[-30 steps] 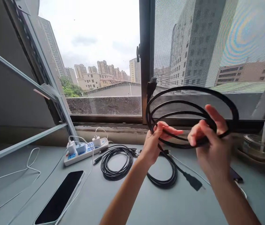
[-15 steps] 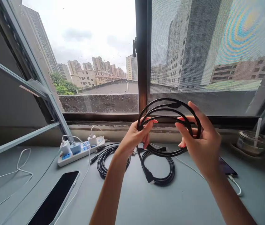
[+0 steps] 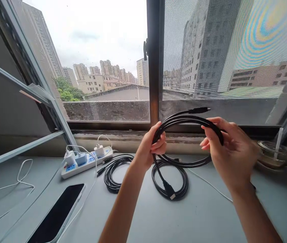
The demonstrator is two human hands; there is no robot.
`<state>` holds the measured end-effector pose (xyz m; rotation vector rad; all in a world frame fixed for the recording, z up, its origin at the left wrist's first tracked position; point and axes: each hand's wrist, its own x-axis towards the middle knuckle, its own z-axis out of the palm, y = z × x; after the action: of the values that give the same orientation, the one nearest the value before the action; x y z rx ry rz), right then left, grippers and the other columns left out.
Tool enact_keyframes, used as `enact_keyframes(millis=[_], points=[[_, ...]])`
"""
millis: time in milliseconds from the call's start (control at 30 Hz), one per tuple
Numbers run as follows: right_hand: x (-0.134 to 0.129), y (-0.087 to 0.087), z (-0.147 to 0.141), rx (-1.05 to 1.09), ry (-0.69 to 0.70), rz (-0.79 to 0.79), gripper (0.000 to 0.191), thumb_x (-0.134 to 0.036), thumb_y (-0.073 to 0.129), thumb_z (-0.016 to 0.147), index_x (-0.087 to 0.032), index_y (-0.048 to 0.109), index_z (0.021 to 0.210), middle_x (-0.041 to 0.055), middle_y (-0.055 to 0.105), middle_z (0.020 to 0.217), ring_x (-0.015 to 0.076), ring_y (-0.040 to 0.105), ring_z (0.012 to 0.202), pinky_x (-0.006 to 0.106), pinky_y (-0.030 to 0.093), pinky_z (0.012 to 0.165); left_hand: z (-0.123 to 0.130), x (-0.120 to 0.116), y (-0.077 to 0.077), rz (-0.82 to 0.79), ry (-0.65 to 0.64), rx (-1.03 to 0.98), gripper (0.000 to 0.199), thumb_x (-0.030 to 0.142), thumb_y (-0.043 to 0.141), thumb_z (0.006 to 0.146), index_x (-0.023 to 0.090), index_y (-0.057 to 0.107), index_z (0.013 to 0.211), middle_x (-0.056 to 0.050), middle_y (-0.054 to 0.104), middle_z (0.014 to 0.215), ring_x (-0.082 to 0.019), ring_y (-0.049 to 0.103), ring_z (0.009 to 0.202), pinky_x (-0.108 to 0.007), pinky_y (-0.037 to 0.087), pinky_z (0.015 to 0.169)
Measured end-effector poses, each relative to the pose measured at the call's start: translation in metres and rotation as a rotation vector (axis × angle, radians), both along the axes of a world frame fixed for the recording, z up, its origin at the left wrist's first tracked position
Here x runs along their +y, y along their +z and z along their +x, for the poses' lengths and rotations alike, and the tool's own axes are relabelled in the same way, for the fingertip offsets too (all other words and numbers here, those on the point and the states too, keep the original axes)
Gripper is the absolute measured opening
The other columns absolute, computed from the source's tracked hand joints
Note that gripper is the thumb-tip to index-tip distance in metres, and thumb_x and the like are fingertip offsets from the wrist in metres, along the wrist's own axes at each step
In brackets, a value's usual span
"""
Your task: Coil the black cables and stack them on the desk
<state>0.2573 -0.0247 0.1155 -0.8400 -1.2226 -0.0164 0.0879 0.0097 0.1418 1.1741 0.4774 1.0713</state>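
A looped black cable is held up in the air between my two hands. My left hand is closed round the left side of its loops. On the right side, my right hand grips the loops between thumb and fingers. One cable end with a black plug sticks out above the loops, pointing right. The other plug hangs below my left hand, over a coiled black cable on the table.
Another black coil lies left of my left hand. A white power strip with chargers, white cords and a phone are on the left. A lidded glass container stands at the right, below the window.
The held loops are now gathered closer together. My right hand has moved right and turned, and the upper plug now sticks out above the loops. My left fingers have closed more fully.
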Motion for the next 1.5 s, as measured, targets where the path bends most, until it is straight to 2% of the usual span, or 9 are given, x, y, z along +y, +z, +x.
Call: enact_keyframes(millis=[100,200,333,533,733,1033,1167,1300,1500], points=[[0.009,-0.004,0.000,0.015,0.042,-0.030,0.008,-0.029,0.060,0.085,-0.021,0.058,0.087,0.0026,0.061,0.092,0.0123,0.057,0.061,0.027,0.044,0.051,0.002,-0.002,-0.002,0.081,0.128,0.015,0.028,0.047,0.056,0.086,0.019,0.056,0.081,0.011,0.020,0.043,-0.002,0.015,0.035,-0.011,0.015,0.037],[0.013,-0.006,-0.004,-0.091,-0.046,0.020,0.008,-0.023,0.053,0.089,-0.022,0.057,0.095,0.0058,0.061,0.101,0.0173,0.060,0.085,0.033,0.049,0.073,0.007,-0.002,-0.006,0.200,0.304,-0.017,0.032,0.049,0.059,0.084,0.027,0.055,0.107,0.011,0.024,0.048,-0.002,0.014,0.037,-0.010,0.012,0.036],[0.011,-0.003,-0.003,-0.148,-0.056,0.051,0.024,-0.022,0.051,0.090,-0.023,0.056,0.114,0.0095,0.055,0.116,0.0206,0.053,0.110,0.035,0.049,0.086,0.010,-0.003,-0.006,0.260,0.313,0.038,0.041,0.060,0.058,0.081,0.024,0.062,0.101,0.010,0.021,0.049,-0.001,0.014,0.039,-0.011,0.013,0.035],[0.025,-0.007,0.006,-0.132,-0.036,-0.154,0.042,-0.044,0.056,0.088,-0.020,0.061,0.121,0.0106,0.058,0.121,0.0116,0.056,0.064,0.025,0.050,0.047,0.002,-0.009,0.001,0.339,0.437,0.164,0.037,0.045,0.080,0.067,0.023,0.071,0.095,0.007,0.040,0.047,-0.001,0.026,0.038,-0.014,0.016,0.034],[0.029,-0.011,0.001,-0.338,-0.085,-0.208,0.033,-0.046,0.059,0.086,-0.017,0.073,0.091,0.0040,0.067,0.070,0.0159,0.061,0.062,0.027,0.047,0.057,-0.011,-0.011,0.004,0.364,0.407,0.079,0.030,0.039,0.083,0.066,0.023,0.075,0.090,0.008,0.036,0.044,0.001,0.022,0.039,-0.014,0.013,0.035],[0.001,0.002,-0.002,-0.158,-0.029,-0.139,0.023,-0.042,0.068,0.079,-0.020,0.073,0.081,0.0011,0.069,0.080,0.0102,0.061,0.066,0.020,0.053,0.061,-0.014,-0.004,0.006,0.562,0.531,-0.052,0.028,0.040,0.083,0.066,0.021,0.075,0.085,0.008,0.037,0.042,0.001,0.024,0.036,-0.014,0.016,0.033],[-0.003,0.004,-0.003,-0.033,0.161,-0.305,0.029,-0.048,0.071,0.075,-0.020,0.072,0.079,-0.0003,0.064,0.067,0.0092,0.058,0.062,0.018,0.050,0.058,-0.013,-0.002,0.002,0.624,0.549,-0.036,0.029,0.042,0.078,0.073,0.023,0.072,0.093,0.009,0.038,0.045,0.001,0.024,0.037,-0.014,0.018,0.035],[-0.008,0.008,-0.003,0.122,0.431,-0.361,0.030,-0.048,0.074,0.072,-0.019,0.070,0.073,-0.0010,0.058,0.068,0.0074,0.052,0.061,0.017,0.047,0.057,-0.018,0.004,-0.002,0.646,0.594,0.020,0.031,0.047,0.076,0.073,0.019,0.066,0.081,0.008,0.038,0.049,0.001,0.025,0.040,-0.013,0.020,0.037],[-0.008,0.008,-0.007,0.156,0.825,-0.464,0.045,-0.054,0.069,0.075,-0.014,0.062,0.056,0.0017,0.056,0.056,0.0065,0.049,0.051,0.016,0.040,0.046,-0.013,0.008,-0.007,0.621,0.499,0.132,0.041,0.055,0.067,0.078,0.016,0.055,0.069,0.008,0.034,0.051,0.000,0.026,0.040,-0.012,0.022,0.037]])
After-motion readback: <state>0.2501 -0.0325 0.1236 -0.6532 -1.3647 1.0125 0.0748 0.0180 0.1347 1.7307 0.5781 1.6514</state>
